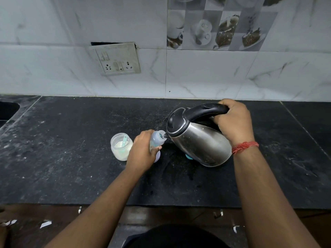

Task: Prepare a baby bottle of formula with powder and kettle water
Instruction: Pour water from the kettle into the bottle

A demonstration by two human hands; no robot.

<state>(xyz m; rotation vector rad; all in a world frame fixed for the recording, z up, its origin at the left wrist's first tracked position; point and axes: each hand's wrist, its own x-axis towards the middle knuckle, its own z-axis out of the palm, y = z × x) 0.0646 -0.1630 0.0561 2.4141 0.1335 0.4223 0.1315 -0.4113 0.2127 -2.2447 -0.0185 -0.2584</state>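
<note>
My right hand [233, 122] grips the black handle of a steel kettle [198, 142], which is tilted left with its spout at the mouth of a clear baby bottle [157, 139]. My left hand [142, 152] is wrapped around that bottle, holding it on the black counter [71, 149]; the bottle leans slightly toward the spout. Left of the bottle stands an open glass jar of white powder [121, 146] with a pale green scoop [124, 140] resting inside. A small teal piece [189, 156] peeks out under the kettle; I cannot tell what it is.
A sink edge [9, 110] cuts into the counter at the far left. A switch and socket plate [117, 59] is on the tiled wall behind. The counter's front edge runs just below my forearms.
</note>
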